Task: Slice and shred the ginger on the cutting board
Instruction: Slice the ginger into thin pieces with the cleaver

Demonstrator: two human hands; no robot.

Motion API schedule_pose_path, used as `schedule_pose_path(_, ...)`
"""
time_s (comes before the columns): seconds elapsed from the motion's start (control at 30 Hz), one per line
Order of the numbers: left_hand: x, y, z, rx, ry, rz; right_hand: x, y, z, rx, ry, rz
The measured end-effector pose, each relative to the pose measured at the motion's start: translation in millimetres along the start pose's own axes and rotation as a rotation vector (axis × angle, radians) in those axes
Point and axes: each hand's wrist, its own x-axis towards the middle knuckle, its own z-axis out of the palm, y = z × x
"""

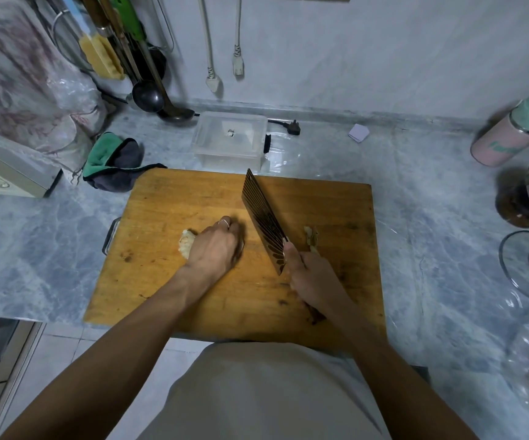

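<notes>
A wooden cutting board lies on the marble counter in front of me. My left hand curls over a pale piece of ginger, holding it down near the board's middle left; most of the ginger is hidden under the hand. My right hand grips the handle of a dark cleaver, whose blade stands on edge just right of my left hand, pointing away from me. A small pile of cut ginger lies to the right of the blade.
A clear plastic box stands behind the board, and a green and grey cloth lies at its back left. A pink bottle, a dark jar and a glass lid sit at the right. Ladles hang at the back.
</notes>
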Motion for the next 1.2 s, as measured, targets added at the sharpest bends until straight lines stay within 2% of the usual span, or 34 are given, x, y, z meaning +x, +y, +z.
schedule_pose_path(0.13, -11, -3, 0, -0.18, 0.037, 0.0, -4, 4, -4, 0.022, 0.014, -0.007)
schedule_pose_path(0.33, -26, 0, 0, -0.611, 0.338, -0.194, -7, 13, -18, 0.041, 0.049, -0.024)
schedule_pose_path(0.63, 18, 64, 18, -0.823, 0.104, -0.133, -11, 28, -55, 0.0, 0.202, -0.012)
schedule_pose_path(0.87, 26, 78, 26, -0.815, -0.041, -0.012, -18, 37, -64, -0.003, 0.282, -0.027)
schedule_pose_path(1.0, 22, 79, 25, -0.836, 0.071, -0.026, -17, 37, -59, -0.036, 0.266, -0.034)
schedule_pose_path(1.2, 15, 74, 14, -0.84, 0.159, -0.154, -15, 30, -50, -0.067, 0.205, -0.069)
